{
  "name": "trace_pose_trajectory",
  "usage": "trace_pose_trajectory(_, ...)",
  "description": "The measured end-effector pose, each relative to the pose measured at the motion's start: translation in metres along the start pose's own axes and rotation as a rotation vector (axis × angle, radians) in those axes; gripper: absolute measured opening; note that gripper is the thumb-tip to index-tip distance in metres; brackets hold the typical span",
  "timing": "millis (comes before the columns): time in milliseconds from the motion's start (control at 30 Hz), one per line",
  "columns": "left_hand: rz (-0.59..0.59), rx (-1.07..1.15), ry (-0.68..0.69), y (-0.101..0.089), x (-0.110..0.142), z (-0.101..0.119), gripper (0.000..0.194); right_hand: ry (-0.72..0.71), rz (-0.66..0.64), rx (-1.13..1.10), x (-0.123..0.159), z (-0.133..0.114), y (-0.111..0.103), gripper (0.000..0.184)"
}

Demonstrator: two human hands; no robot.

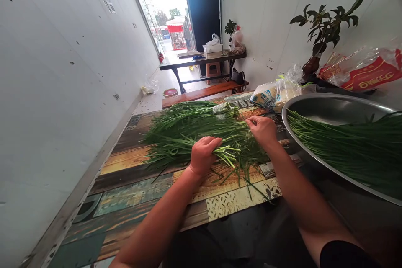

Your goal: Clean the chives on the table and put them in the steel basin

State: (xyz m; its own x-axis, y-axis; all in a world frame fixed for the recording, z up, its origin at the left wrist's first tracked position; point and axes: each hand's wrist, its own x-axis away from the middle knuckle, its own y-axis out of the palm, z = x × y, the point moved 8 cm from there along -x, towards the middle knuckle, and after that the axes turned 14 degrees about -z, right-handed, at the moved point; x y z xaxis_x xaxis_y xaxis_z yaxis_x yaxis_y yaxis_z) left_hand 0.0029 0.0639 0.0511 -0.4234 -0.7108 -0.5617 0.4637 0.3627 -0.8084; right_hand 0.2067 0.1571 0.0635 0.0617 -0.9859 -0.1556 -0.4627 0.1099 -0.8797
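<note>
My left hand (205, 153) is closed around a small bunch of garlic chives (228, 155), with the pale cut ends sticking out to the right. A large heap of garlic chives (185, 127) lies on the table under and beyond it, leaves towards the left. At the far side of the heap, a white band (220, 109) wraps one bundle. My right hand (262, 130) is pinched at the right of the heap, with a thin green chive strand at its fingertips. Loose trimmed bits (248, 169) lie scattered between and below my hands.
A big steel bowl (301, 144) holding more chives stands at the right. Behind it are a tied plastic bag (273, 94), a potted plant (323, 29) and red packaging (370, 73). Farther off stand a bench (204, 94) and a second table (201, 60).
</note>
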Motion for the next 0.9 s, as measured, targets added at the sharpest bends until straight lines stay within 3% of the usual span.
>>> trace_pose_trajectory(67,0.001,-0.002,0.003,0.000,0.000,0.000,0.017,-0.033,0.012,-0.044,0.000,-0.001,0.000,0.024)
trace_pose_trajectory(200,-0.018,-0.003,-0.016,0.002,0.000,-0.001,0.018,-0.275,0.115,-0.148,0.003,-0.016,-0.004,0.035)
trace_pose_trajectory(267,-0.015,-0.009,-0.017,0.002,0.001,-0.001,0.018,-0.319,0.139,-0.155,0.003,-0.018,-0.004,0.026)
trace_pose_trajectory(367,-0.003,-0.018,-0.016,0.001,0.001,-0.001,0.017,-0.304,0.147,-0.152,0.003,-0.016,-0.004,0.023)
trace_pose_trajectory(533,-0.002,0.003,-0.001,0.001,0.001,-0.001,0.016,-0.269,0.078,-0.178,0.003,-0.016,-0.003,0.041)
trace_pose_trajectory(633,-0.007,0.005,-0.002,0.002,0.001,-0.001,0.017,-0.135,-0.007,-0.207,0.001,-0.009,0.002,0.036)
trace_pose_trajectory(733,-0.011,0.003,0.006,0.002,0.001,-0.001,0.017,-0.013,-0.046,-0.153,0.000,-0.002,0.005,0.048)
trace_pose_trajectory(800,-0.024,-0.011,0.014,0.003,0.001,0.000,0.017,-0.089,-0.001,-0.096,0.001,-0.010,0.003,0.051)
trace_pose_trajectory(900,-0.042,-0.028,0.037,0.003,0.000,0.003,0.017,-0.383,0.017,-0.068,0.011,-0.037,0.007,0.044)
